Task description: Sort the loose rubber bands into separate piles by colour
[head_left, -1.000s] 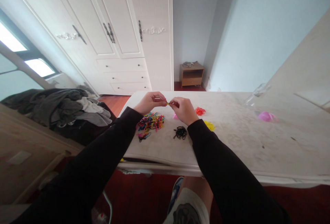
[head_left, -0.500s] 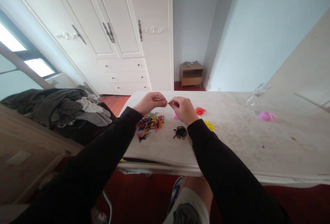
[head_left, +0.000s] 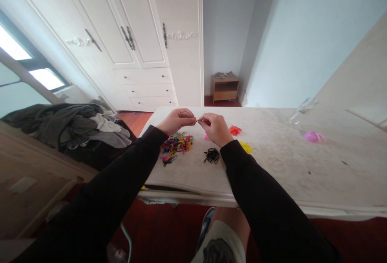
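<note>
Pinched between the fingertips of my left hand and my right hand is a small yellow rubber band, held above the table's far side. Both hands are closed on it, fingertips almost meeting. Below my left hand lies a mixed pile of colourful rubber bands. A heap of black rubber bands sits nearer to me. Beside my right wrist are a red heap and a yellow heap. Some pink bands show partly behind my right hand.
The bands lie on a pale, stained table. Farther right are a pink bundle and a clear plastic bottle. Dark and grey clothes are heaped at left. A white wardrobe and a small wooden cabinet stand behind.
</note>
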Tool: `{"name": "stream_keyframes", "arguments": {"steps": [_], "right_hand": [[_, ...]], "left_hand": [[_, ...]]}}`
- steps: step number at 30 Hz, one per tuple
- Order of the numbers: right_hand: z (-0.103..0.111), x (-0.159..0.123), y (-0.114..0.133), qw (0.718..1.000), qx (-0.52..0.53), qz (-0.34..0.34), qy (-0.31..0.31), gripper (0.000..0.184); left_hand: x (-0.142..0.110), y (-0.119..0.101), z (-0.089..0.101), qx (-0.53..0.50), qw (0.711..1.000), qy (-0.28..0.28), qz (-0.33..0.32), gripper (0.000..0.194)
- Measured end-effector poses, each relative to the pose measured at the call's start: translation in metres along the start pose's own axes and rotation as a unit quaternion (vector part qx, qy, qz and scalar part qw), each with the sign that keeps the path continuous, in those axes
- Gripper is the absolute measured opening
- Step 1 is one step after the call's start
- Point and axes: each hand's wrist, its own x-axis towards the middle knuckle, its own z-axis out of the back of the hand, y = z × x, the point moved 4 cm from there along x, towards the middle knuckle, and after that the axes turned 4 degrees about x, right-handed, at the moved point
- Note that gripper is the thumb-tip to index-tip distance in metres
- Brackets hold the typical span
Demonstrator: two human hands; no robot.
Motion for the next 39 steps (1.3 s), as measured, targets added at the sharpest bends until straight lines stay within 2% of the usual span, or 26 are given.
{"name": "stream_keyframes", "arguments": {"steps": [14, 19, 29, 39], "right_hand": [[0.001, 0.0, 0.0, 1.0, 0.017, -0.02, -0.005, 0.005], [0.004, 0.0, -0.003, 0.999, 0.024, -0.034, -0.034, 0.009], [0.001, 0.002, -0.013, 0.982, 0.152, -0.105, -0.042, 0.005], [0.006, 0.001, -0.01, 0.983, 0.149, -0.098, -0.036, 0.007]], "left_hand": [[0.002, -0.001, 0.0, 0.016, 0.999, -0.018, -0.028, 0.023], [0.002, 0.0, 0.0, 0.002, 1.0, -0.024, -0.019, 0.025], [0.002, 0.004, -0.001, 0.017, 1.0, -0.013, -0.023, 0.025], [0.002, 0.005, -0.007, -0.006, 1.0, -0.001, -0.011, 0.028]]}}
